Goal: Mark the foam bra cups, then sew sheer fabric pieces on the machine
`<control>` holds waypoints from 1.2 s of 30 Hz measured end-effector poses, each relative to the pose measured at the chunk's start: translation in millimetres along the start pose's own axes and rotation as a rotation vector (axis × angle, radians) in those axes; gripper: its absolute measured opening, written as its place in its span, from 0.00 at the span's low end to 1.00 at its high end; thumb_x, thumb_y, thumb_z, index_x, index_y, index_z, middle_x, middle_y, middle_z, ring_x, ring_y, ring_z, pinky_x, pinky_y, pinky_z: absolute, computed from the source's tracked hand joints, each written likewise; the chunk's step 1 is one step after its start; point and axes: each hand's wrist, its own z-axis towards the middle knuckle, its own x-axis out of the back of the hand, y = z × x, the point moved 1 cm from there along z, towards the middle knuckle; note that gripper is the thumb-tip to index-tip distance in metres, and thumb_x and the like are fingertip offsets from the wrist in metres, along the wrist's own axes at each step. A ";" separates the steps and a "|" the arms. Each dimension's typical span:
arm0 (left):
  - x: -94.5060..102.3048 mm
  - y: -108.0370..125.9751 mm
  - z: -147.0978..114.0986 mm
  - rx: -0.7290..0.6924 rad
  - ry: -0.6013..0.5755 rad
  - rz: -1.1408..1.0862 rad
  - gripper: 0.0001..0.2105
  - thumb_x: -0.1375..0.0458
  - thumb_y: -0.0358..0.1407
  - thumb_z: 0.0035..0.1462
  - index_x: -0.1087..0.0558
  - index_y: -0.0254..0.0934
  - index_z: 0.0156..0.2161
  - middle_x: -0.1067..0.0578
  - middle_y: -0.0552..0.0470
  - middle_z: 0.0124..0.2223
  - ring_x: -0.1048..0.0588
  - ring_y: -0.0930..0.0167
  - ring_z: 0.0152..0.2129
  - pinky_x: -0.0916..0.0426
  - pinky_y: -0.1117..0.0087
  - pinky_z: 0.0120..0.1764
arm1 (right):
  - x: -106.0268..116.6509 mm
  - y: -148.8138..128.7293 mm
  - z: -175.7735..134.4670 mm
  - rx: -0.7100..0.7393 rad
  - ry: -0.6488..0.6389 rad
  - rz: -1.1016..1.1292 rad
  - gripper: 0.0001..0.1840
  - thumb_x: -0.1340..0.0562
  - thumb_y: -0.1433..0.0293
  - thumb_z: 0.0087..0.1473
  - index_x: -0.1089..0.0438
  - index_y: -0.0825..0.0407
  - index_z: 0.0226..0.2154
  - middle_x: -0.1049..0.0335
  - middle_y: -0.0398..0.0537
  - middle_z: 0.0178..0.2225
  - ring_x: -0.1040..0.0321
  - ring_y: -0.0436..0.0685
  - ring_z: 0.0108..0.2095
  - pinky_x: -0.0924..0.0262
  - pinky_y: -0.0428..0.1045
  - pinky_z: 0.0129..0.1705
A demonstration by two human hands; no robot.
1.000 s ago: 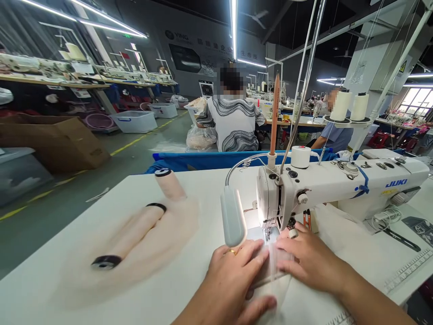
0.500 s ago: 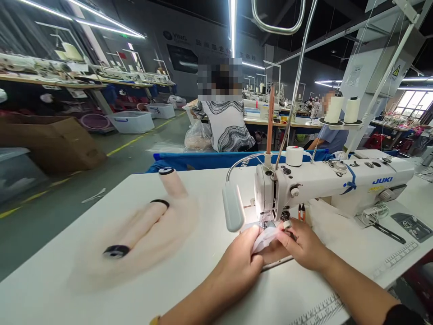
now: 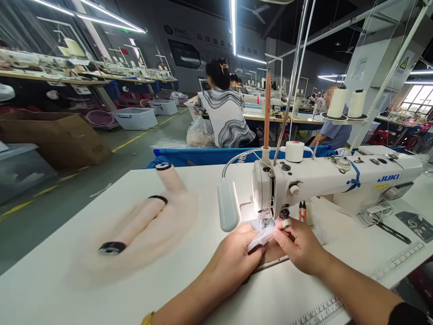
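A strip of thin, pale sheer fabric (image 3: pixel 261 238) is stretched between my two hands, just in front of the presser foot (image 3: pixel 267 223) of a white JUKI sewing machine (image 3: pixel 314 180). My left hand (image 3: pixel 237 253) pinches its left end between thumb and fingers. On the other side my right hand (image 3: pixel 301 246) grips the right end close to the needle area, with the fingertips partly hidden by the machine's thread tension knob. A lit lamp (image 3: pixel 227 205) hangs left of the needle and brightens the fabric.
Two rolls of sheer peach material, one lying (image 3: pixel 135 225) and one tilted (image 3: pixel 171 178), rest on the left of the white table (image 3: pixel 189 289). Orange-handled thread snips (image 3: pixel 302 212) stand behind my right hand. A person (image 3: pixel 226 113) sits ahead beyond a blue cloth (image 3: pixel 203 157).
My left hand has shifted slightly left and down with the fabric, which now shows more stretched out. The head view has tilted a little; my right hand stays near the needle.
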 end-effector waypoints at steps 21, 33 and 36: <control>-4.0 2.2 -32.5 -0.577 0.218 0.306 0.15 0.50 0.22 0.67 0.23 0.40 0.40 0.18 0.52 0.37 0.24 0.66 0.30 0.30 0.64 0.35 | 10.8 -7.3 -6.6 0.256 -0.395 -0.407 0.07 0.41 0.72 0.65 0.35 0.49 0.33 0.26 0.43 0.30 0.34 0.54 0.32 0.47 0.50 0.38; -1.4 2.8 -15.5 -0.553 0.232 0.393 0.17 0.53 0.22 0.64 0.21 0.38 0.39 0.18 0.50 0.37 0.25 0.67 0.28 0.31 0.67 0.30 | 4.8 10.2 -10.3 0.237 -0.288 -0.544 0.06 0.42 0.75 0.63 0.31 0.50 0.40 0.24 0.51 0.34 0.33 0.63 0.36 0.39 0.54 0.39; -5.3 -3.6 -13.3 -0.545 0.265 0.388 0.18 0.53 0.22 0.64 0.21 0.37 0.38 0.18 0.49 0.36 0.26 0.67 0.27 0.32 0.67 0.30 | 3.3 10.6 -8.7 0.232 -0.282 -0.545 0.07 0.40 0.75 0.62 0.29 0.50 0.42 0.24 0.52 0.36 0.33 0.63 0.38 0.37 0.55 0.40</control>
